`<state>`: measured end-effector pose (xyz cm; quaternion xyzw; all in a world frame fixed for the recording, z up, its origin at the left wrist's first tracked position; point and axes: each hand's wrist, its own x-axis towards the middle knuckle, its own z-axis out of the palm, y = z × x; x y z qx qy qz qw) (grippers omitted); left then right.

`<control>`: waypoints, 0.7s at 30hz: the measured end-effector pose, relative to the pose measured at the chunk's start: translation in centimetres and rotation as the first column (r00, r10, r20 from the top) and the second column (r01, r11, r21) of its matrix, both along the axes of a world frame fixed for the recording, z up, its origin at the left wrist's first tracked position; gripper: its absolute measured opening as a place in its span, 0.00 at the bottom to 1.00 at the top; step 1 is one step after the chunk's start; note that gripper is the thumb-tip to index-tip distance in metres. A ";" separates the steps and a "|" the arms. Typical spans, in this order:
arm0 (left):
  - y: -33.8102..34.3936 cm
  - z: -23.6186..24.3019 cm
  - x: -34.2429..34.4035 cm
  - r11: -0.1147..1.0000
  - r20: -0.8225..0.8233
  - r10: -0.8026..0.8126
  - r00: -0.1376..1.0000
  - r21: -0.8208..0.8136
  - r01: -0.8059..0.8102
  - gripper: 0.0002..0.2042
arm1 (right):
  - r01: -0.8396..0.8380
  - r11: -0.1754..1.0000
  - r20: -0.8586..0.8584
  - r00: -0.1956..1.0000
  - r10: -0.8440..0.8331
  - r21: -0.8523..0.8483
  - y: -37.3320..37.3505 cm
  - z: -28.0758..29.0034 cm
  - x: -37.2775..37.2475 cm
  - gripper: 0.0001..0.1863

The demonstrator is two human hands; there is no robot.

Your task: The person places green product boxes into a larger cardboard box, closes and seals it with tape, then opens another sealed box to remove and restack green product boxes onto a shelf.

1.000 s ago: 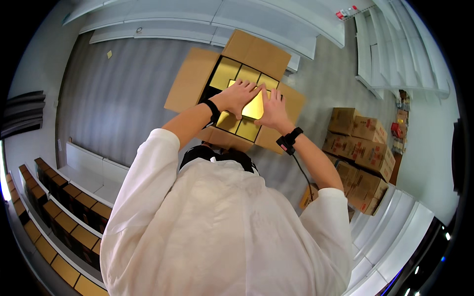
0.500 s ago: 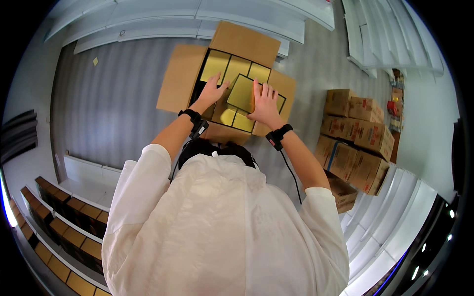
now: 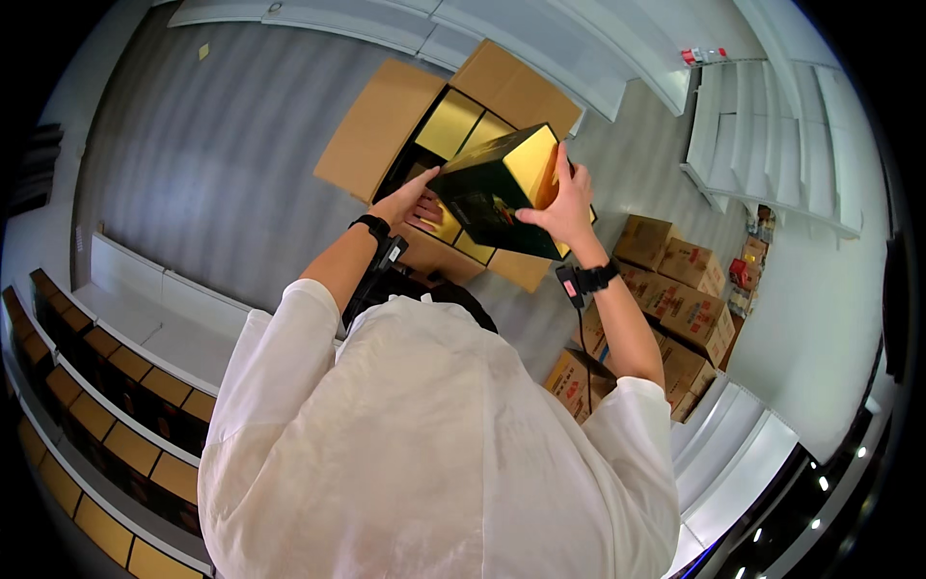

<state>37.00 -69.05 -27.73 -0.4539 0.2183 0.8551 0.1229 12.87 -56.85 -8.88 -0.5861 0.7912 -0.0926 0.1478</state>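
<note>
A dark gift box (image 3: 490,201) with a gold face is tilted above the open carton (image 3: 381,121). My right hand (image 3: 567,207) grips its right end, the thumb on the dark side and the fingers at the gold face. At the box's left end, my left hand (image 3: 410,205) holds the corner between its thumb and curled fingers. Inside the carton, gold-topped boxes (image 3: 449,127) stand side by side, partly hidden by the raised box. The carton's flaps are folded outward.
Brown cartons (image 3: 680,289) are stacked on the floor to the right. White shelves (image 3: 540,58) run along the far side, with another white rack (image 3: 762,145) at the far right. At lower left, shelves hold rows of gold-topped boxes (image 3: 130,449).
The gift box has been lifted out of the carton and turned so its dark side shows. My left hand has closed on its left end. The view has swung to the right.
</note>
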 end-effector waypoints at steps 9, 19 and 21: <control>-3.3 8.7 -3.9 0.857 -0.240 0.349 0.906 0.474 -0.205 0.52 | -0.651 0.757 -0.385 0.713 0.586 -0.055 2.7 9.7 2.8 0.51; 0.9 9.2 -5.7 0.906 -0.296 0.380 0.876 0.309 -0.289 0.37 | -0.682 0.732 -0.556 0.607 0.569 0.004 6.9 9.3 2.8 0.44; 0.9 10.0 -5.8 0.908 -0.314 0.394 0.864 0.280 -0.312 0.31 | -0.647 0.762 -0.614 0.606 0.506 -0.010 8.6 9.3 2.6 0.49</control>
